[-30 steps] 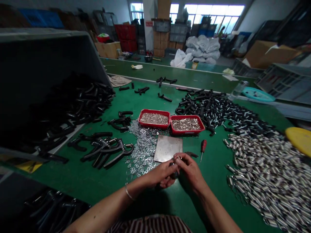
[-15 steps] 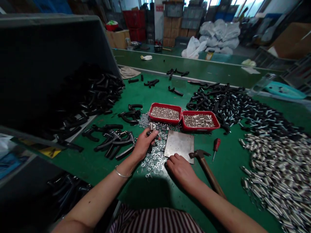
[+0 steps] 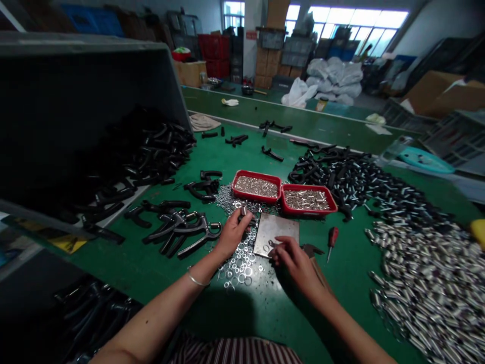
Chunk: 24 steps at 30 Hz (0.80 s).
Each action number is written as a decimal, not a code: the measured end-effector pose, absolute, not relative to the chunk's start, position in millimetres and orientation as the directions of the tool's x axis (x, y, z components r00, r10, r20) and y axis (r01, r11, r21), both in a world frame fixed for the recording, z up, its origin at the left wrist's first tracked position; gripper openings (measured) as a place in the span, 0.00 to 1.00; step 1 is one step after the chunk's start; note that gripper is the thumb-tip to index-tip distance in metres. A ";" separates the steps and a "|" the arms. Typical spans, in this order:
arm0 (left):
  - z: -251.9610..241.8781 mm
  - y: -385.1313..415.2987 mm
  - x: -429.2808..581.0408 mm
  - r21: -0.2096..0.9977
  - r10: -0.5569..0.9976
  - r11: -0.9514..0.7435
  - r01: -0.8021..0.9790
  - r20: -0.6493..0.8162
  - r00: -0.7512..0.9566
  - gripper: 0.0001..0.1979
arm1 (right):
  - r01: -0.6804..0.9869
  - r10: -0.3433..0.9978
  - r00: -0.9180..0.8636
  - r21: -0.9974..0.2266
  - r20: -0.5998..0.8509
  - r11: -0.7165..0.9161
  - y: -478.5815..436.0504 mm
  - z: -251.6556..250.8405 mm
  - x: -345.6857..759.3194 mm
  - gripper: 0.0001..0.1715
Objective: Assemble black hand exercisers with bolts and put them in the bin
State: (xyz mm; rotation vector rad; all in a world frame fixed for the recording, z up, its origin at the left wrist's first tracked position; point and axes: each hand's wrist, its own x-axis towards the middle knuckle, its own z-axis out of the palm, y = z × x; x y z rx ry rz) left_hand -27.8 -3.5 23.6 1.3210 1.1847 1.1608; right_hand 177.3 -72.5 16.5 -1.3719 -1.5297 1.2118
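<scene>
My left hand is closed around a metal coil spring, whose end sticks up past the thumb; a dark piece shows beneath it. Loose washers and rings lie scattered under and beside that hand. Over the near edge of a flat metal plate, my right hand has its thumb and fingers drawn together. Small rings show on the plate by its fingertips; whether one is pinched I cannot make out. A hammer lies just right of the plate, partly hidden by my right hand and forearm.
Two red trays of small metal parts stand behind the plate. Black handles lie at left, more in a tipped grey bin. A red screwdriver, a spring pile and black parts with pins are at right.
My right hand has lifted from the plate's near left corner and moved right, its fingers drawn in over the plate. Rings now show there. My left hand still holds the spring. The view has tilted up.
</scene>
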 end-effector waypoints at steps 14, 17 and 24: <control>15.9 9.3 -32.5 0.953 0.975 -0.025 -0.303 -0.043 -0.216 0.16 | 0.689 0.960 -0.203 -0.668 0.192 0.280 -18.2 7.0 193.7 0.10; 15.8 1.9 -41.3 0.975 0.982 0.010 -0.220 -0.052 -0.184 0.17 | 0.780 0.940 -0.308 -0.526 0.146 0.337 8.9 11.3 176.5 0.09; 13.1 -3.9 -44.3 0.986 0.992 0.082 -0.148 -0.095 -0.084 0.19 | 0.876 0.922 -0.383 -0.294 0.058 0.383 39.2 19.7 124.2 0.04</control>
